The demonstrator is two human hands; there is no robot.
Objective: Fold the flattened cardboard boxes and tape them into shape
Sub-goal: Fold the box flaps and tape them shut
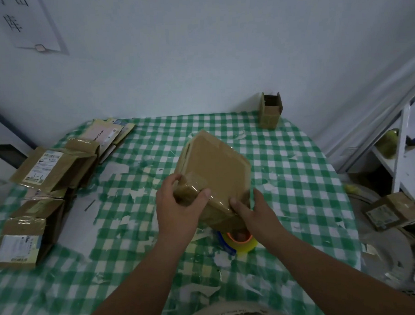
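Cardboard box [214, 166] between left hand [180, 211] and right hand [256, 210]; tape roll [241, 242] beneath

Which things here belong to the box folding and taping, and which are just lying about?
In use: cardboard box gripped by left hand and right hand; tape roll; flattened boxes; small open box.
Lying about: wall sign; white shelf; box on the floor.

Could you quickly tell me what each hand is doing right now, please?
Left hand: grips the near corner of the cardboard box.
Right hand: holds the box's near edge, thumb pressing on the tape there.
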